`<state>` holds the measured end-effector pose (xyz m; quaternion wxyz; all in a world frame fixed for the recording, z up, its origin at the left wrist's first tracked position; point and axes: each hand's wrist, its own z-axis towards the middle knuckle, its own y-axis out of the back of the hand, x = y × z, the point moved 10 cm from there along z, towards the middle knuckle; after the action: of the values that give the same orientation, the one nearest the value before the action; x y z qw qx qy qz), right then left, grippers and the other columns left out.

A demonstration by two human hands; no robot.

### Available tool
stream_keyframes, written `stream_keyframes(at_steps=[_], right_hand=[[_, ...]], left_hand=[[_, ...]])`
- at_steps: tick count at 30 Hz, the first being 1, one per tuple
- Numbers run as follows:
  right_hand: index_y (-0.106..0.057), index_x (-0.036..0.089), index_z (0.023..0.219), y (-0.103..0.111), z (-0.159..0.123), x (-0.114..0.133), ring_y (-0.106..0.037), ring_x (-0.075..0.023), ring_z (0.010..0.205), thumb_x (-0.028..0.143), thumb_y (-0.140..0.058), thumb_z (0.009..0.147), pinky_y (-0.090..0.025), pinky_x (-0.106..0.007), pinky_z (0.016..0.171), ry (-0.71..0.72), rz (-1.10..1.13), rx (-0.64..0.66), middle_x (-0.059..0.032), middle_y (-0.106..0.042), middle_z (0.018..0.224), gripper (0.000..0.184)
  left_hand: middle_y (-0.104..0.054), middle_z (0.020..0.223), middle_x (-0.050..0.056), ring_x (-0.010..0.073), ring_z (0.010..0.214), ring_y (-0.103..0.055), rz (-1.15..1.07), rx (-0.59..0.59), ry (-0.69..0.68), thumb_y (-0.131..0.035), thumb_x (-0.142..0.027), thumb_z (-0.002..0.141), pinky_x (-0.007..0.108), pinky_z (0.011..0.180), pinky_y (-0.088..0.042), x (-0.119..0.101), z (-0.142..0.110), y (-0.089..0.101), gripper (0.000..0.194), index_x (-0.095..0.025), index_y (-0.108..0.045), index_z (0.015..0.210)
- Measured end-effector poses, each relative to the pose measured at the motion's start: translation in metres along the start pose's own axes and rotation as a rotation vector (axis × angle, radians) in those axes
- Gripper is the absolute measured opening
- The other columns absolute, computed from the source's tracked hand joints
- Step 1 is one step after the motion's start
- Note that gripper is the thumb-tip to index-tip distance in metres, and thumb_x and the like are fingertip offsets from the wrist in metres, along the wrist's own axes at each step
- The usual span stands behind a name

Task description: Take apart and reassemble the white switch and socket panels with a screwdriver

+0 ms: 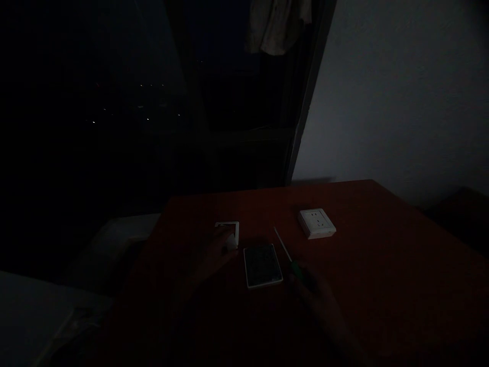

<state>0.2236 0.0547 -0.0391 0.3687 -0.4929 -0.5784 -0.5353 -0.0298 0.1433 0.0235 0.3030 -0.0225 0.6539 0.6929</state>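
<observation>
In dim light, my left hand (pixel 214 256) has its fingers curled over a white square socket frame (pixel 237 232), at the left of the table. A pale patch shows by the fingertips, too dark to name. My right hand (pixel 315 290) is closed round the green handle of a screwdriver (pixel 283 245), whose thin shaft points forward and left. Between the hands lies a square white-rimmed socket part (pixel 263 266), with its dark inner side facing up. Farther back to the right sits a complete white wall socket (pixel 317 223), its holes facing up.
The reddish-brown table (pixel 367 244) reaches back to a dark window and a pale wall (pixel 389 97). Light cloth (pixel 277 28) hangs at the top of the window. Pale surfaces stand beyond the table's left edge.
</observation>
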Motion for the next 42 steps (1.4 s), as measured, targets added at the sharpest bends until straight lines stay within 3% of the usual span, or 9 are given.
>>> stream_keyframes(at_steps=[7, 15, 24, 42], right_hand=[[-0.062, 0.019, 0.112, -0.001, 0.0, -0.003, -0.065, -0.0274, 0.098, 0.049, -0.06, 0.079, -0.05, -0.038, 0.087, 0.023, 0.015, 0.011, -0.0098, -0.07, 0.109, 0.045], [-0.063, 0.018, 0.11, 0.0, 0.001, -0.001, -0.065, -0.0276, 0.097, 0.05, -0.061, 0.078, -0.05, -0.039, 0.087, 0.018, -0.002, 0.002, -0.0103, -0.07, 0.107, 0.046], [-0.06, 0.019, 0.112, -0.003, 0.001, 0.0, -0.064, -0.0265, 0.099, 0.048, -0.058, 0.081, -0.05, -0.037, 0.087, 0.038, 0.002, 0.038, -0.0088, -0.069, 0.108, 0.042], [-0.063, 0.02, 0.112, 0.002, 0.001, -0.001, -0.064, -0.0275, 0.101, 0.05, -0.061, 0.078, -0.05, -0.038, 0.088, 0.032, -0.015, -0.004, -0.0093, -0.069, 0.112, 0.045]], left_hand=[[-0.057, 0.127, 0.009, 0.0282, 0.12, -0.051, 0.001, -0.013, 0.006, -0.066, -0.025, 0.079, 0.044, 0.102, -0.041, 0.002, 0.001, 0.002, 0.044, -0.022, -0.056, 0.121], [-0.058, 0.126, 0.009, 0.0283, 0.121, -0.049, 0.071, 0.014, 0.004, -0.067, -0.029, 0.08, 0.045, 0.103, -0.038, 0.013, 0.004, -0.013, 0.047, -0.02, -0.054, 0.124], [-0.056, 0.128, 0.008, 0.0268, 0.119, -0.049, 0.105, -0.01, -0.05, -0.063, -0.031, 0.083, 0.043, 0.103, -0.038, 0.01, 0.001, -0.013, 0.043, -0.023, -0.054, 0.124], [-0.053, 0.132, 0.007, 0.0279, 0.122, -0.049, -0.004, 0.004, 0.04, -0.066, -0.028, 0.079, 0.044, 0.103, -0.039, 0.017, -0.002, -0.019, 0.049, -0.025, -0.054, 0.126]])
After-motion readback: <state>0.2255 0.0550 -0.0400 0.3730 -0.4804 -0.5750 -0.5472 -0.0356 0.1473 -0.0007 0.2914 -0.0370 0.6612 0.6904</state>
